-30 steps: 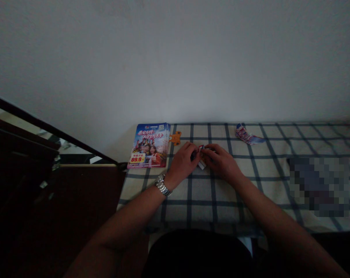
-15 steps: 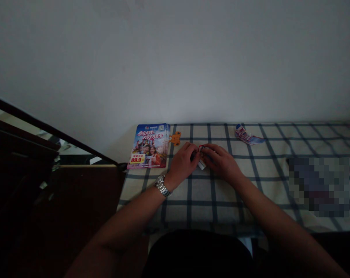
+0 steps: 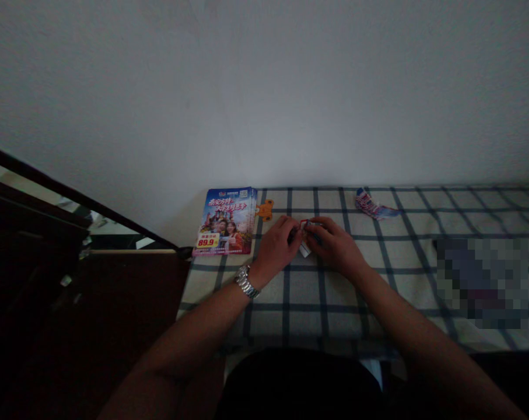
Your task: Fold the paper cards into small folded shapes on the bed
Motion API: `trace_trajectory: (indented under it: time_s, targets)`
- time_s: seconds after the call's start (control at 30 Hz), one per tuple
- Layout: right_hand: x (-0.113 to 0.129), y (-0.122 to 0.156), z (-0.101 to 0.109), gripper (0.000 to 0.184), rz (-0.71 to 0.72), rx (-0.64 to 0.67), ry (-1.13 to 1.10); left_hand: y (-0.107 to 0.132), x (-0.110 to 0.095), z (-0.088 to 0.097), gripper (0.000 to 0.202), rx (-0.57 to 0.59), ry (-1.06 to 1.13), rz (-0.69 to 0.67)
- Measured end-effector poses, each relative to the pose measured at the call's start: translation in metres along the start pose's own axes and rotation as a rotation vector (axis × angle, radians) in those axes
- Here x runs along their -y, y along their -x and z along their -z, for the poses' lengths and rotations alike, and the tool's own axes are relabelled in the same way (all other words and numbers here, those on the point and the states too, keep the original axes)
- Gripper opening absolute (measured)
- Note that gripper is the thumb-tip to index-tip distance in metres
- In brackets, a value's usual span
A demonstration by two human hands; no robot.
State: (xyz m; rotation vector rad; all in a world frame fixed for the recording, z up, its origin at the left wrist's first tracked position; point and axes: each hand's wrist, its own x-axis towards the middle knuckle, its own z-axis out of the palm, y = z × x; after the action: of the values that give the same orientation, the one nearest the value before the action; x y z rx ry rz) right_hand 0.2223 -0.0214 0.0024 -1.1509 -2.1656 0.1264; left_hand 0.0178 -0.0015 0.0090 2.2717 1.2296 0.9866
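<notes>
Two bare hands meet over a checked cloth (image 3: 343, 291), working a small folded piece of paper (image 3: 305, 251) at close quarters. The left hand (image 3: 276, 245), with a silver watch (image 3: 247, 282) at its wrist, has its grip closed on the paper's left side, thumb and fingertips together; the right hand (image 3: 335, 245) pinches the same piece from the other side, its pale lower end jutting out between them. Much of the paper is hidden by the fingers. Near the left hand, an orange bear cutout (image 3: 265, 210) lies just beside a stack of flyers (image 3: 226, 220), the top one marked 89.9. Beyond the right hand, toward the pale wall (image 3: 290, 105), rests a crumpled strip (image 3: 371, 205) printed in blue, red and white. A pixelated patch (image 3: 483, 283) at right obscures whatever lies there.
</notes>
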Motion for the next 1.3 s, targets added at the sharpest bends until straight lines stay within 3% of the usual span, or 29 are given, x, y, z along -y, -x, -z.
trace_trajectory:
  time_s: [0.27,0.7,1.0,1.3]
  targets:
    - [0.001,-0.001,0.001,0.030,-0.023,0.007,-0.026,0.000,0.000,0.000,0.005,0.005,0.001,-0.012]
    - [-0.005,0.001,0.001,0.020,-0.035,-0.046,-0.175,0.001,0.001,0.000,0.016,0.028,0.071,-0.022]
    - [-0.011,0.001,-0.002,0.024,-0.375,-0.109,-0.402,-0.001,0.002,0.002,0.011,0.049,0.103,-0.059]
    - [-0.012,0.003,-0.002,0.022,-0.402,-0.069,-0.418,-0.001,0.004,-0.001,0.024,0.047,0.161,-0.022]
